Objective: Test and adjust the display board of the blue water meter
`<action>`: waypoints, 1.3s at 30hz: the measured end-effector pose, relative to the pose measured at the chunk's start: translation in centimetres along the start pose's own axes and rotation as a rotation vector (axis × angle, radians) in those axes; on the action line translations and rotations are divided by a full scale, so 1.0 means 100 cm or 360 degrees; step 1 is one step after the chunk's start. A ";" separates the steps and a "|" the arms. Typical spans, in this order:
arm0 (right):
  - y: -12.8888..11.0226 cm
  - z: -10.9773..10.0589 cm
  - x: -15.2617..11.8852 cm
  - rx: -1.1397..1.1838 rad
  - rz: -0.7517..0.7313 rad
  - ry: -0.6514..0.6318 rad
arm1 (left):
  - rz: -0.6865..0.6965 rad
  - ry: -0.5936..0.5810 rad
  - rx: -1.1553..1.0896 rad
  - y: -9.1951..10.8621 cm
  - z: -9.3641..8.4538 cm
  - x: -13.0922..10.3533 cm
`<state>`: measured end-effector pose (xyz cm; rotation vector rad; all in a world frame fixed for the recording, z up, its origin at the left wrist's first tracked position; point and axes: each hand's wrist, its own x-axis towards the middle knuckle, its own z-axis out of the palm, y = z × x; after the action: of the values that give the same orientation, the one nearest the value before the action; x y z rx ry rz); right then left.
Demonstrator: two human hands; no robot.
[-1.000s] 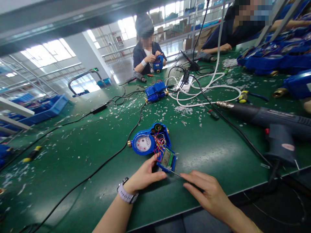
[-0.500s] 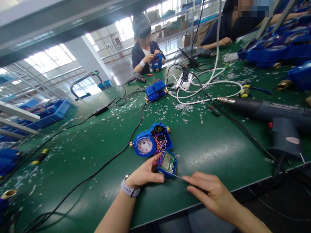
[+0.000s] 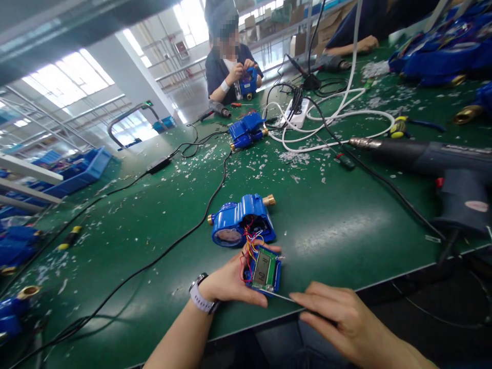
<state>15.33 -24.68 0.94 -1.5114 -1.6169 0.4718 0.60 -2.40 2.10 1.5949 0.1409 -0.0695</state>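
Observation:
My left hand (image 3: 230, 282), a watch on its wrist, grips a small blue module with a green circuit board and display (image 3: 264, 270). Coloured wires join the module to a blue water meter body (image 3: 240, 221) with brass ends, which is tipped on its side on the green table (image 3: 154, 225). My right hand (image 3: 338, 320) holds a thin metal tool (image 3: 282, 297) whose tip touches the module's lower edge.
A dark heat gun (image 3: 442, 164) lies at the right, its black cord running across the table. White cable and a power strip (image 3: 298, 114) lie behind. Another blue meter (image 3: 246, 130) sits farther back. Two people work at the far side. Plastic scraps litter the table.
My left hand lifted the display module toward me; the meter body tipped over onto its side, dial facing down and forward. My right hand stayed at the module's edge with the tool.

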 end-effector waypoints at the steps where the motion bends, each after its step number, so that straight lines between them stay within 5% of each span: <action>1: -0.003 0.000 -0.001 -0.0006 0.0012 -0.0016 | 0.0002 -0.0004 0.0000 0.000 0.002 -0.001; 11: -0.024 -0.007 0.004 -0.0059 0.0179 -0.0198 | 0.0063 -0.0034 0.0090 0.000 -0.005 -0.007; 22: -0.027 0.004 -0.005 -0.0209 0.0136 0.0100 | 0.0187 0.0062 0.0443 0.006 -0.006 -0.006; 30: -0.026 0.013 -0.020 -0.0333 0.0122 0.0024 | 0.0173 0.0123 0.0460 0.000 -0.003 -0.006; 39: -0.032 0.021 -0.014 0.0118 0.0348 0.0013 | 0.0200 0.0203 0.0399 -0.003 0.003 -0.004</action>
<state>11.55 -26.03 1.71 -1.6396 -1.4185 0.6379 0.19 -2.73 1.80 1.8552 0.1347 0.1167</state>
